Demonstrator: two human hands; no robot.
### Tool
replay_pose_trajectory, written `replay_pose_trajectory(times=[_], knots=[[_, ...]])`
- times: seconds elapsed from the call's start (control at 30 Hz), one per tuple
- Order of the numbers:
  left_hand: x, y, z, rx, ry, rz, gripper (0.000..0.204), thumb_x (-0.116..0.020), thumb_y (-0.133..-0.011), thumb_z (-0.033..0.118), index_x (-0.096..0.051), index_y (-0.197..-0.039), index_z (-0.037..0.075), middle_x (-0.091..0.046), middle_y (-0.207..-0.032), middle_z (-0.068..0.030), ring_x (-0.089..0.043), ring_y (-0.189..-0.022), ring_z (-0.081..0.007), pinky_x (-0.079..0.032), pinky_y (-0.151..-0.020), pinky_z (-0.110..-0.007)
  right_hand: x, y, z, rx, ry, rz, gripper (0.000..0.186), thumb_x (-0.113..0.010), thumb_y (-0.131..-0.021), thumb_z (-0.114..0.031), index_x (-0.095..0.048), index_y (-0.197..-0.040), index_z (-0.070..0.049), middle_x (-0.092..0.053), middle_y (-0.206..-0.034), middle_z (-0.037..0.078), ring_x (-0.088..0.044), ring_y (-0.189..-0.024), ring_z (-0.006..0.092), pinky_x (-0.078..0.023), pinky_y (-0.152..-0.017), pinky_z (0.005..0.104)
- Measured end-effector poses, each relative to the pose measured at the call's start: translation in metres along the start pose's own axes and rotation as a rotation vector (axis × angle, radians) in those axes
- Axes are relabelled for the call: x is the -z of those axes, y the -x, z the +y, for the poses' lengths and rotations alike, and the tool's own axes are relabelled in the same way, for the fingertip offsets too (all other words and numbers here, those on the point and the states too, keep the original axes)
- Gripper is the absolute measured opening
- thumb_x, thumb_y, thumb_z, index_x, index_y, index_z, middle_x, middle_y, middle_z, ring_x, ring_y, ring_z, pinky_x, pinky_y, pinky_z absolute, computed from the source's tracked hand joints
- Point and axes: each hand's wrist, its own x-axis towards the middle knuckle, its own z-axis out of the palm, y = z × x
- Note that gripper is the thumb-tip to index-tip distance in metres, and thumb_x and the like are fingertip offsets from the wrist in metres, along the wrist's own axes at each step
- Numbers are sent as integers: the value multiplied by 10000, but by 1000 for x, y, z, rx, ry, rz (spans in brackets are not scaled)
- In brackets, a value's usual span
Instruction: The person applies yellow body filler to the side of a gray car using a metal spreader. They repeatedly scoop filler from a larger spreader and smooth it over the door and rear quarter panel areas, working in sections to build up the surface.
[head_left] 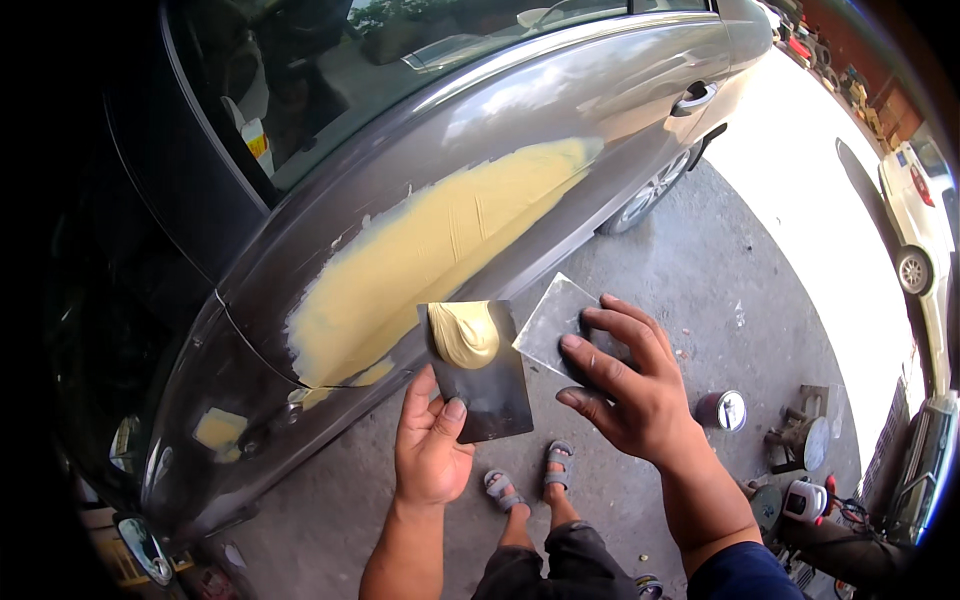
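Observation:
A dark rectangular putty board (490, 400) is pinched by its lower left edge between the thumb and fingers of my left hand (432, 440). A thick mound of yellow body filler (467, 335) lies on the board's upper part. My right hand (635, 385) grips a flat, greyish spreader (555, 325), whose left corner is close to the board's right edge; whether they touch I cannot tell. Beyond both hands stands a grey car (560, 80). A long patch of yellow filler (430, 240) covers much of its door, with ridges in the middle. A smaller patch (220, 430) sits farther left.
On the concrete floor (720, 290) to the right stand an open can (722, 410), a small round-topped stand (800, 440) and a white jug (805, 500). A white car (920, 210) is parked at the far right. My sandalled feet (530, 480) are below the board.

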Motion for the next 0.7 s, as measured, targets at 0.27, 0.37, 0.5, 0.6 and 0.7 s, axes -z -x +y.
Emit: replay_pose_trajectory(times=[0.27, 0.37, 0.5, 0.6, 0.7], knots=[[-14, -2, -8, -180, -395, 56, 456, -444, -976, 13, -307, -1404, -65, -556, -1265, -216, -535, -1171, -222, -415, -998, -357, -27, 6, 13, 173, 57, -164, 455, -784, -687, -258, -646, -1114, -179, -567, -1184, 81, -526, -1145, 320, -429, -836, 429], [3, 9, -1, -358, -790, 155, 383, -442, -976, 11, -394, -1337, -107, -573, -1240, -204, -548, -1121, -200, -400, -980, -310, -34, 5, 44, 36, 7, -186, 408, -770, -700, -199, -655, -1089, -150, -571, -1204, 77, -527, -1138, 314, -436, -856, 424], [10, 9, -7, -327, -406, 205, 478, -453, -947, -1, -316, -1398, -82, -493, -1333, -216, -502, -1201, -245, -393, -1029, -387, -52, -25, 66, -127, 21, 65, 412, -702, -756, -150, -623, -1160, -131, -550, -1258, 86, -495, -1154, 334, -415, -911, 451], [18, 21, -17, -115, -116, 235, 554, -444, -908, -29, -297, -1442, -11, -444, -1400, -187, -455, -1285, -290, -383, -1071, -473, -71, -56, 72, -158, 111, 142, 474, -669, -791, -165, -568, -1253, -145, -508, -1314, 80, -455, -1178, 353, -390, -931, 476], [24, 37, -28, -34, -29, 261, 563, -433, -886, -38, -323, -1436, 3, -454, -1398, -176, -461, -1283, -290, -383, -1072, -474, -83, -80, 67, -151, 197, 150, 508, -638, -821, -180, -520, -1314, -155, -467, -1361, 74, -422, -1185, 376, -366, -945, 501]])
